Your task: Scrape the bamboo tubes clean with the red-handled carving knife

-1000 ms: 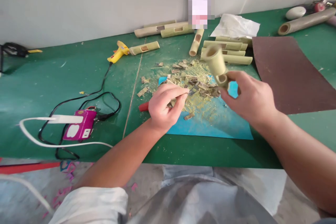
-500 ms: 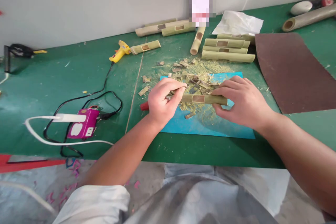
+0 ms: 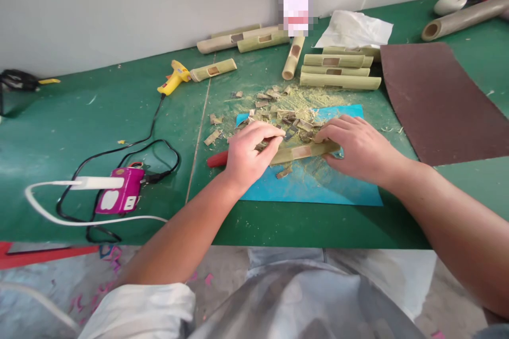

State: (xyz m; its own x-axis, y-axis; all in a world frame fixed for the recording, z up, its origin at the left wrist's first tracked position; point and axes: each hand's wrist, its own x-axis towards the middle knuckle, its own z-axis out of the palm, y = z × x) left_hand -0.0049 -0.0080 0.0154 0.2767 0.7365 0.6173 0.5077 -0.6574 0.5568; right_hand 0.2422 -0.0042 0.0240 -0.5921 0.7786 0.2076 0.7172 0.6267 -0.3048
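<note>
A short green bamboo tube [image 3: 285,155] with a rectangular opening cut in its upper side lies crosswise between my hands. My right hand [image 3: 360,143] grips its right end, thumb on the near side and fingers on the far side. Closed in a pinch, my left hand [image 3: 252,152] is over the tube's left end; whatever is between its fingertips is too small or hidden to name. A red handle [image 3: 217,159] sticks out left of that hand, its other end hidden. Under the tube lies a blue sheet [image 3: 314,188] strewn with bamboo chips [image 3: 284,171] and shavings.
Several cut bamboo tubes [image 3: 340,82] lie behind, near white paper [image 3: 353,29]. A yellow glue gun [image 3: 175,78] trails a black cord towards a magenta power block [image 3: 123,190]. Brown sheet material [image 3: 441,100] covers the right side of the green table [image 3: 326,228].
The tube has tilted slightly, its right end a little higher. My left hand has shifted right, showing more of the red handle. My right hand keeps its grip. The whole view has shifted slightly.
</note>
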